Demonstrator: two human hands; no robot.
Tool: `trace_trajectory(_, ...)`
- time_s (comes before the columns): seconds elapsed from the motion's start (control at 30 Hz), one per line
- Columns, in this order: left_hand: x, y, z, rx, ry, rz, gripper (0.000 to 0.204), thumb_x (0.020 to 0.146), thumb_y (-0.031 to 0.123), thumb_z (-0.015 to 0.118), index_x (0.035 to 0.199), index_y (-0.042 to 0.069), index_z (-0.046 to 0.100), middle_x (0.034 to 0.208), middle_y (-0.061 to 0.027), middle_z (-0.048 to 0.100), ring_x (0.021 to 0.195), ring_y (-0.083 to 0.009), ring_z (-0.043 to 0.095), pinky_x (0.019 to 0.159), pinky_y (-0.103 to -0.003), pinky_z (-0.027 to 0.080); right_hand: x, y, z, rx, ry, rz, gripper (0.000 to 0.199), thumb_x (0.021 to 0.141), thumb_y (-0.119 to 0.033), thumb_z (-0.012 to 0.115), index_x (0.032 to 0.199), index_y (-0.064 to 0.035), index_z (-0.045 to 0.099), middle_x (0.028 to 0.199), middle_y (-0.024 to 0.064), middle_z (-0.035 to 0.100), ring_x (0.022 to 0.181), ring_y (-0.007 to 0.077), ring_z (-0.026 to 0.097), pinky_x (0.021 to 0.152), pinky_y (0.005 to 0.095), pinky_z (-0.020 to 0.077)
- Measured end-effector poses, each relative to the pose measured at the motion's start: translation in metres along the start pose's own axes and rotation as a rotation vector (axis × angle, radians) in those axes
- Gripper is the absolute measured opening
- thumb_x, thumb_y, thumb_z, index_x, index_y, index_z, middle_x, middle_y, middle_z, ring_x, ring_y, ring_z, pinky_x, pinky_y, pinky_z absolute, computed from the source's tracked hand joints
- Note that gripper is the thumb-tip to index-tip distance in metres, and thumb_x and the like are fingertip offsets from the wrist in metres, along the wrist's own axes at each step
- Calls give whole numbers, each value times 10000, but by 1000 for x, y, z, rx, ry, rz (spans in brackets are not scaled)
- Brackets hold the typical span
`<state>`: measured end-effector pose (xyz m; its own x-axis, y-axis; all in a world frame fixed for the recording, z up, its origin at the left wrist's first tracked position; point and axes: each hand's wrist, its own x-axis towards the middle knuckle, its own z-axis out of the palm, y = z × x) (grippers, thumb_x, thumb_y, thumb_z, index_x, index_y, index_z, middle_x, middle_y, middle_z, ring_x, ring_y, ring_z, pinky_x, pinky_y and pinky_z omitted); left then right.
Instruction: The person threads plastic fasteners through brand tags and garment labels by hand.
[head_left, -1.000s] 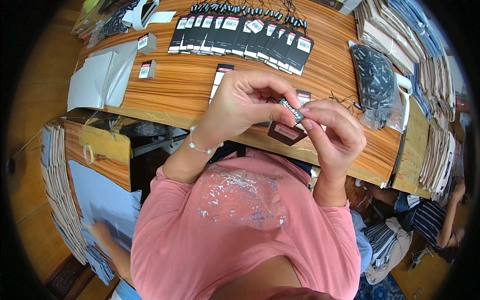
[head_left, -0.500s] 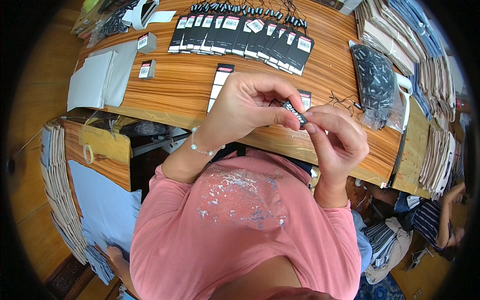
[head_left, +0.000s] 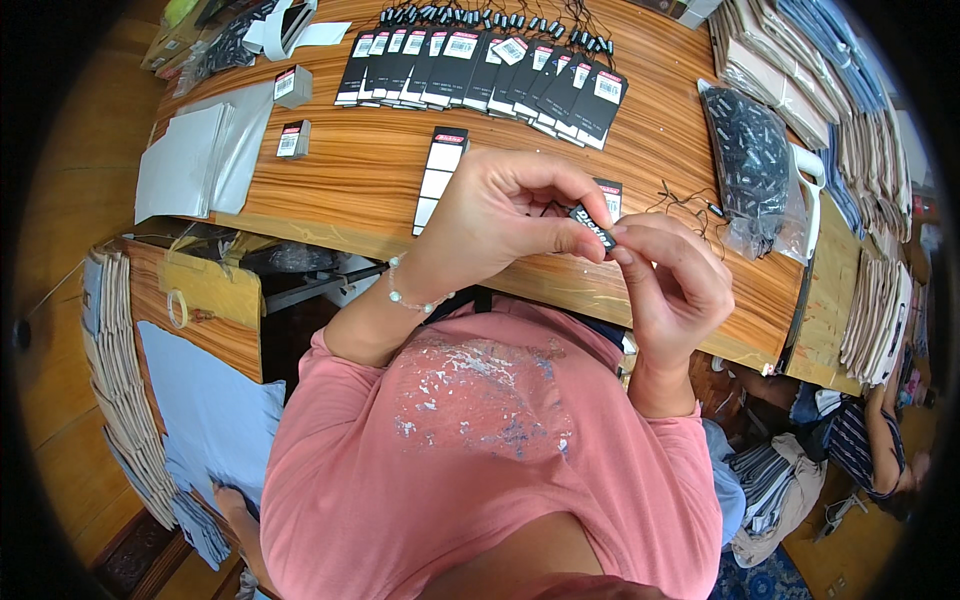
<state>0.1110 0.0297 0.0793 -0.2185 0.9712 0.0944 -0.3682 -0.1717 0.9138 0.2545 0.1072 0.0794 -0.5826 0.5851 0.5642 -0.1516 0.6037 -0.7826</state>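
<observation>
A small black string seal with white lettering is pinched between my two hands above the table's front edge. My left hand grips its left end between thumb and forefinger, and a bit of dark cord shows inside the curl. At the other end, my right hand closes thumb and fingertips on the seal. Behind my left wrist lies a black hang tag with white panels. Another hang tag is partly hidden by my fingers. Farther back, several black hang tags overlap in a row, with corded seals along their tops.
Loose corded seals lie right of my hands, beside a clear bag of black seals and a white handle-shaped object. Two small tag stacks and white sheets sit left. Folded garments stand right; another person is lower right.
Both hands keep their pinch on the seal, which has tilted slightly. My left wrist has shifted a little. At the lower right, the other person's arm has moved.
</observation>
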Motion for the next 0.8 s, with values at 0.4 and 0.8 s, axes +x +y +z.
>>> trace_trajectory(0.4, 1, -2, 2, 9, 19, -7, 165, 644, -104, 657, 780, -46, 585, 771, -89, 581, 682, -117, 578, 587, -205, 498, -4, 5, 1, -2, 27, 36, 100, 641, 104, 614, 715, 38, 601, 681, 114, 601, 619, 182, 586, 556, 245, 460)
trace_trajectory(0.8, 1, -4, -9, -26, -66, -11, 170, 696, -44, 647, 851, -66, 580, 774, -114, 602, 702, -148, 606, 630, -236, 526, 3, 5, -4, 21, -84, 67, 101, 648, 74, 611, 729, 15, 623, 710, 104, 618, 631, 170, 597, 559, 242, 464)
